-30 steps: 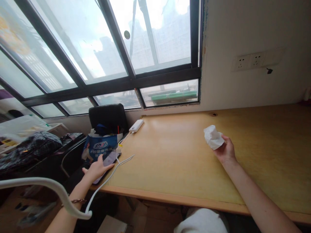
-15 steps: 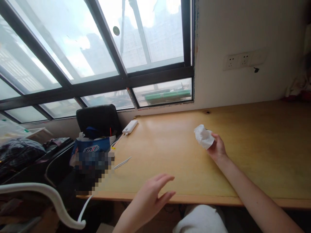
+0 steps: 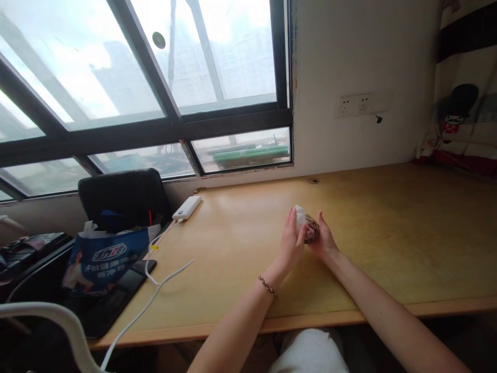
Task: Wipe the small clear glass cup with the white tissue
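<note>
Both hands meet above the middle of the wooden desk (image 3: 388, 243). My right hand (image 3: 323, 242) is curled around a small dark round object (image 3: 311, 229) that I cannot name. My left hand (image 3: 290, 244) presses a crumpled white tissue (image 3: 299, 216) against that object from the left, with its fingers held together. A braided bracelet (image 3: 267, 286) circles my left wrist.
A white power bank (image 3: 187, 207) lies at the back left of the desk, its white cable (image 3: 155, 295) trailing off the front edge. A dark phone or tablet (image 3: 116, 295), a blue printed bag (image 3: 104, 256) and a black chair back (image 3: 124, 194) are at the left. A wall socket (image 3: 355, 104) is on the wall.
My left hand left the phone at the desk's left end and swung right to join my right hand on the tissue. The view has turned to the right.
</note>
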`<state>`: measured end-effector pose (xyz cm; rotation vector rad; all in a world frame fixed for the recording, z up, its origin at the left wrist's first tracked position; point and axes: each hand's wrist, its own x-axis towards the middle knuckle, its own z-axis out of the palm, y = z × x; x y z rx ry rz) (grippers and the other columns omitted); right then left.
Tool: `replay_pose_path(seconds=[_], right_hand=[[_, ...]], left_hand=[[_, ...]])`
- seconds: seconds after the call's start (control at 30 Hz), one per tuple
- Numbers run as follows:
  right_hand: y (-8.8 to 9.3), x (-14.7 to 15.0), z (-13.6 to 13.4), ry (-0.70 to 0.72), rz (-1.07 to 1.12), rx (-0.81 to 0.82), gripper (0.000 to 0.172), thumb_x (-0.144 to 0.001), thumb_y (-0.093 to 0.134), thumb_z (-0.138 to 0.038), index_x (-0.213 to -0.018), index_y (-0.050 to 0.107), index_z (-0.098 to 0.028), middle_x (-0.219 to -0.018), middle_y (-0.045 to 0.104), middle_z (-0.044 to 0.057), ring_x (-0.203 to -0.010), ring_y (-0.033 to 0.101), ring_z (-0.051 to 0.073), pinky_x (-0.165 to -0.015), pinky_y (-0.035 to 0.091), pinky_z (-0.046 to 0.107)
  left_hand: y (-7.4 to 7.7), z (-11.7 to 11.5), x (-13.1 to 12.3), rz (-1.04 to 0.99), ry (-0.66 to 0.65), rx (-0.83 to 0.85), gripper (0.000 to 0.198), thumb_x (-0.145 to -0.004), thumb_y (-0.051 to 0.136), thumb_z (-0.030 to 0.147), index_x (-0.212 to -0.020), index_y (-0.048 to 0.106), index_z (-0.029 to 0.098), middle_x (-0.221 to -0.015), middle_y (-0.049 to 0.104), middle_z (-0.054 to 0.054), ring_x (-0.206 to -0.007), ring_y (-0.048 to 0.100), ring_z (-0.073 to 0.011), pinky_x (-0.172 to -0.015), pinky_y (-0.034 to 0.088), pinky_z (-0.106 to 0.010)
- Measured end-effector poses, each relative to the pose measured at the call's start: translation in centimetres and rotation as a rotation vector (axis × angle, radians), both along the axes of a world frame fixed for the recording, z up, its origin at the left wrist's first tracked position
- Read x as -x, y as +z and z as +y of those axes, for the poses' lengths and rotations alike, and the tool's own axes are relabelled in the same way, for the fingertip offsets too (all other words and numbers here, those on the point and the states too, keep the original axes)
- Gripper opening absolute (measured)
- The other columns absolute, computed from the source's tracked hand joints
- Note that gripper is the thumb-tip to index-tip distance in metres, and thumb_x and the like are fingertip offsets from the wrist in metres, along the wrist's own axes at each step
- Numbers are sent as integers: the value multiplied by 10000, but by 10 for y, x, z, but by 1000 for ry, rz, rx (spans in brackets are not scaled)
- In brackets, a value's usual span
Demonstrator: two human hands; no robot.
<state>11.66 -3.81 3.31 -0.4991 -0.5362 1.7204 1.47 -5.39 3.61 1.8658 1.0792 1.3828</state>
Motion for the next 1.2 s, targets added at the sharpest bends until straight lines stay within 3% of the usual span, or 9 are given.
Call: replay_pose_path(seconds=[0.23,0.4,0.63,0.73,0.83,0.93,1.0,1.1,1.2], right_hand=[[-11,7,1,-5,-4,45,285,-726,517,-441,-713,607,-171,-650,640,14,-602,584,148,-568,477,270],[-15,-2,9,-88,-30,35,316,-698,539,-472,-538,523,-201,-429,505,-41,-408,471,113,-451,445,261],[-10,-1,6,-327,-182,-28,270,-659,598,-437,-586,512,-190,-487,521,-33,-455,477,111,-477,430,247],[-9,3,1,-355,-419,-188,306,-691,557,-455,-586,456,-186,-482,463,-47,-440,424,92,-448,376,218],[-8,4,-5,-383,-901,-415,299,-730,502,-459,-621,446,-187,-523,448,-37,-483,422,104,-469,359,222],[-5,4,-12,-458,-1413,-729,256,-734,516,-414,-628,479,-184,-625,496,10,-631,461,150,-599,389,273],[-3,5,-16,-476,-1617,-895,213,-729,535,-386,-649,516,-189,-695,525,37,-749,468,188,-701,386,325],[-2,5,-17,-547,-1712,-950,210,-681,592,-391,-793,566,-216,-888,542,62,-916,439,236,-818,357,397],[-7,4,-11,-677,-1627,-843,614,-561,675,-451,-1085,467,-209,-1134,429,100,-1061,371,266,-906,318,429]], left_hand=[[-18,18,7,-777,-219,515,361,-789,427,395,-997,564,134,-1017,599,-74,-964,537,-194,-881,390,-334],[-23,13,-2,-908,-340,673,232,-743,502,299,-845,613,122,-843,633,-63,-746,572,-150,-736,448,-269],[-32,6,-10,-986,-445,878,270,-762,483,264,-948,582,95,-978,602,-107,-837,567,-161,-786,432,-276],[-33,10,-7,-1070,-477,940,312,-799,442,321,-982,565,101,-984,598,-105,-847,568,-165,-803,430,-287],[-28,14,-2,-1186,-483,962,335,-829,387,336,-942,579,86,-929,613,-105,-842,573,-172,-801,434,-280],[-22,15,4,-1284,-439,980,368,-842,346,352,-850,597,84,-814,627,-87,-759,587,-151,-760,453,-257],[-21,16,6,-1309,-408,977,356,-838,359,347,-807,600,87,-755,625,-72,-694,586,-129,-729,461,-231],[-24,19,7,-1303,-357,963,313,-826,389,325,-838,594,88,-788,626,-75,-712,589,-128,-725,466,-224],[-29,24,6,-1297,-273,908,265,-817,409,291,-903,576,105,-863,623,-80,-770,592,-142,-755,465,-252]])
